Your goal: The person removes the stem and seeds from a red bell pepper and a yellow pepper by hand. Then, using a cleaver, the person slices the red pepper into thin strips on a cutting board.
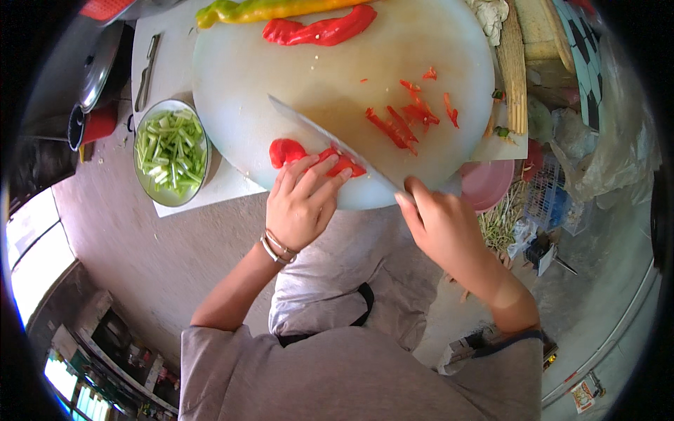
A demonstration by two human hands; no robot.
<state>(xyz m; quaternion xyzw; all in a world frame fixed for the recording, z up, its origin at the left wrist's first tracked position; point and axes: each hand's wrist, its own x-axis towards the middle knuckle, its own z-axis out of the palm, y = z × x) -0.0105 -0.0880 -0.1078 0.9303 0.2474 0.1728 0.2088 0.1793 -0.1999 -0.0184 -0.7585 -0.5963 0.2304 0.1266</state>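
Note:
My left hand (305, 200) presses its fingertips on a red pepper piece (287, 152) near the front of a large round cutting board (237, 94). My right hand (442, 218) grips the handle end of a kitchen knife (326, 134), whose blade slants up and left across the board. The blade lies against the right side of the held pepper, close to my left fingers. Cut red pepper strips (400, 126) are scattered on the board's right half. A whole-looking red pepper (321, 29) and a yellow-green pepper (274, 9) lie at the far edge.
A bowl of chopped green stalks (171, 152) stands left of the board, with a peeler-like tool (146, 73) behind it. Dried stalks (513, 68) lie at the table's right end. Below it sits a pink basin (487, 184). A red pot (95, 126) is at far left.

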